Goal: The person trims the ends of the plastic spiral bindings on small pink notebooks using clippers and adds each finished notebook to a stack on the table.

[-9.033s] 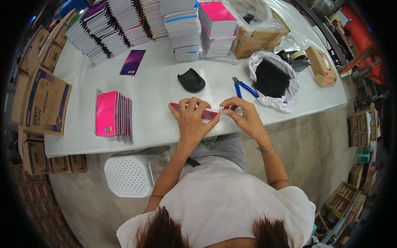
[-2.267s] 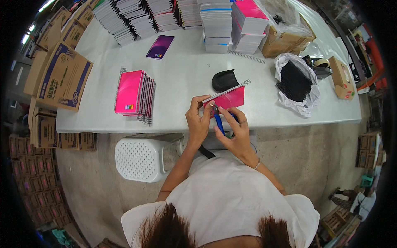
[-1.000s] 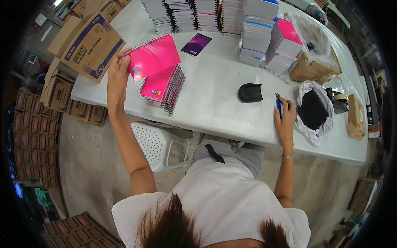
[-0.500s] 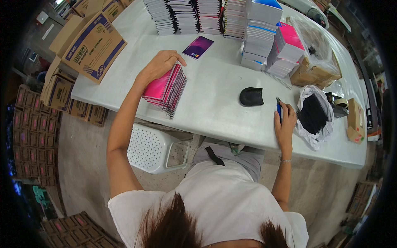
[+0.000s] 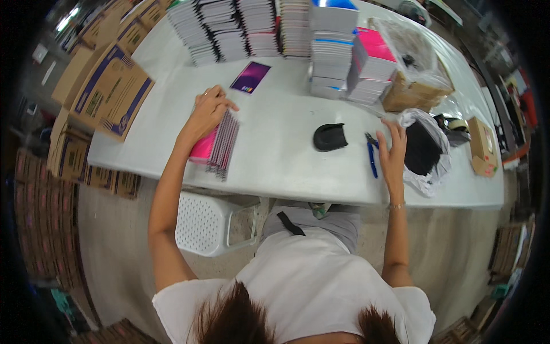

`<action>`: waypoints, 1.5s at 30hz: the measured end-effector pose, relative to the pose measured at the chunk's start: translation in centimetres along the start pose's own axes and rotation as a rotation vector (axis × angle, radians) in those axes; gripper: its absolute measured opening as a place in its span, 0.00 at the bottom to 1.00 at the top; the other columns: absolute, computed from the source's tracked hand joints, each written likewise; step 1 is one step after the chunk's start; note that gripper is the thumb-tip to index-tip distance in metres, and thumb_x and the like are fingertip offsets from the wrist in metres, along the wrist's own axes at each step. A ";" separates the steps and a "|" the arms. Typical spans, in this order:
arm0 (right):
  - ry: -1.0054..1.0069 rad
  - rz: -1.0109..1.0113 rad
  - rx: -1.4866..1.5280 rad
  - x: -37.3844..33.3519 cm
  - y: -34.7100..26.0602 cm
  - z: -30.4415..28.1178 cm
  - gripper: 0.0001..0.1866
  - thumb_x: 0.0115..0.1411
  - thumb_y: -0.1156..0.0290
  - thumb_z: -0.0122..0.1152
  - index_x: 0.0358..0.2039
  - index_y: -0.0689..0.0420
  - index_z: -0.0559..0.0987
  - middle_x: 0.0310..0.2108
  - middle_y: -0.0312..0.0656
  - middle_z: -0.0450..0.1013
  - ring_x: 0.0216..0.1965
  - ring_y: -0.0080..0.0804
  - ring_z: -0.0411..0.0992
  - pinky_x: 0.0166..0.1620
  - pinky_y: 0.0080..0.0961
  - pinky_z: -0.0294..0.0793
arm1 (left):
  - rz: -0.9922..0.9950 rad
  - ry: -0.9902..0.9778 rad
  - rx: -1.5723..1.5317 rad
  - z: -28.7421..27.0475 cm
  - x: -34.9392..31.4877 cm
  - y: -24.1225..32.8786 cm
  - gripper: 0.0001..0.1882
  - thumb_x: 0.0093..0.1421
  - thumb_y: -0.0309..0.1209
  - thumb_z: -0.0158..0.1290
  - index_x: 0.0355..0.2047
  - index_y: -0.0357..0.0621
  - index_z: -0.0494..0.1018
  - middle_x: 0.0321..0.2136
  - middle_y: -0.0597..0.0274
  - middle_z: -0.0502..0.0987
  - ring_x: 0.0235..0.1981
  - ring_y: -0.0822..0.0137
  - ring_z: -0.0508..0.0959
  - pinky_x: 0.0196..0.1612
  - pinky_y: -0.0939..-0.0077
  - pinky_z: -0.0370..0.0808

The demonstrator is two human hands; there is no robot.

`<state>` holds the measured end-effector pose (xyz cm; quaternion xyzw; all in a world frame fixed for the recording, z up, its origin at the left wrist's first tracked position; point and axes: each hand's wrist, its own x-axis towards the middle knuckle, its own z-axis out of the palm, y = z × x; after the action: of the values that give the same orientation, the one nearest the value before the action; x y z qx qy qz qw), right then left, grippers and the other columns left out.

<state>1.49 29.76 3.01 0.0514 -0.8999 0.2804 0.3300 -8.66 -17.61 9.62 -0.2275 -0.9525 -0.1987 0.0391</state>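
My left hand (image 5: 209, 112) rests over the far end of a stack of pink spiral-bound notebooks (image 5: 221, 146), its fingers apart and not wrapped round the stack. The spiral edges of these notebooks face right. My right hand (image 5: 393, 150) is open over the table's right part, fingers stretched forward, holding nothing. Just left of it lies a pair of blue-handled cutting pliers (image 5: 372, 155), jaws pointing away from me. A black, rounded, cup-like piece (image 5: 330, 137) sits left of the pliers. Farther off, a single purple notebook (image 5: 250, 77) lies flat.
Tall notebook stacks (image 5: 260, 28) line the far side, with blue-topped (image 5: 332, 49) and pink-topped piles (image 5: 372, 63). At right are a white bag of black strands (image 5: 423, 148), a tape dispenser (image 5: 455, 129) and small carton (image 5: 483, 146). Cardboard boxes (image 5: 114, 92) stand left; a white stool (image 5: 201, 223) is below.
My right hand has let go of the pliers and moved slightly away from them; they now lie on the table. My left hand stays at the notebook stack. The whole view has shifted slightly.
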 end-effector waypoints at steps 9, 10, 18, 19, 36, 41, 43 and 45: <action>0.059 -0.316 0.065 15.8 -0.6 -0.4 0.17 0.61 0.78 0.62 0.52 0.59 0.80 0.54 0.50 0.74 0.56 0.50 0.71 0.57 0.38 0.71 | 0.055 0.249 -0.024 -3.5 -1.9 10.8 0.18 0.64 0.27 0.48 0.53 0.48 0.79 0.44 0.55 0.69 0.50 0.57 0.69 0.61 0.64 0.60; 0.006 -0.325 0.060 16.9 -0.3 -0.1 0.17 0.60 0.78 0.63 0.51 0.59 0.80 0.53 0.50 0.75 0.54 0.50 0.72 0.57 0.37 0.71 | 0.079 0.261 -0.064 -3.7 -2.3 12.4 0.18 0.64 0.26 0.49 0.53 0.48 0.79 0.44 0.55 0.70 0.49 0.57 0.70 0.59 0.65 0.62; -0.305 -0.265 0.047 21.9 0.6 -0.9 0.14 0.54 0.77 0.70 0.42 0.63 0.85 0.40 0.48 0.82 0.41 0.44 0.80 0.49 0.34 0.77 | 0.069 -0.033 -0.699 4.0 -2.7 16.7 0.18 0.67 0.29 0.54 0.56 0.45 0.77 0.44 0.56 0.72 0.45 0.66 0.74 0.50 0.73 0.72; -0.341 -0.232 0.080 22.5 0.7 -1.1 0.14 0.53 0.76 0.71 0.42 0.63 0.85 0.40 0.47 0.82 0.40 0.42 0.80 0.49 0.33 0.77 | -0.003 -0.087 -0.713 6.0 -2.5 16.9 0.19 0.68 0.30 0.55 0.58 0.45 0.75 0.46 0.56 0.71 0.46 0.66 0.74 0.51 0.73 0.73; -0.107 -0.230 0.116 22.4 2.6 -0.2 0.12 0.57 0.81 0.63 0.44 0.64 0.82 0.37 0.51 0.82 0.39 0.43 0.80 0.45 0.34 0.76 | 0.049 0.246 -0.697 14.1 4.4 21.2 0.25 0.65 0.32 0.59 0.62 0.54 0.72 0.57 0.56 0.66 0.60 0.62 0.70 0.55 0.67 0.74; 0.516 -0.229 0.210 20.6 -0.4 -3.4 0.14 0.62 0.83 0.56 0.48 0.61 0.82 0.39 0.48 0.82 0.42 0.38 0.80 0.47 0.30 0.76 | -0.004 0.092 -1.377 12.1 5.3 21.9 0.20 0.70 0.35 0.54 0.60 0.45 0.72 0.54 0.59 0.71 0.58 0.65 0.70 0.54 0.73 0.72; 0.577 -0.214 0.291 18.0 -3.0 -6.5 0.14 0.65 0.82 0.57 0.50 0.61 0.82 0.40 0.42 0.83 0.41 0.28 0.79 0.48 0.25 0.76 | -0.015 0.027 -1.685 11.5 5.2 21.7 0.24 0.74 0.41 0.46 0.64 0.41 0.66 0.55 0.55 0.72 0.58 0.61 0.73 0.59 0.67 0.71; 0.353 -0.050 0.504 14.1 -5.6 -8.9 0.12 0.66 0.79 0.58 0.49 0.62 0.83 0.41 0.38 0.82 0.42 0.23 0.76 0.50 0.21 0.74 | -0.053 -0.101 -2.081 10.8 5.1 21.6 0.27 0.75 0.42 0.43 0.68 0.41 0.62 0.55 0.51 0.73 0.57 0.58 0.74 0.63 0.63 0.69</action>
<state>-2.89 31.14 20.02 0.1042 -0.7293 0.4910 0.4649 -3.36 6.49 8.37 -0.1360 -0.3157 -0.9128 -0.2206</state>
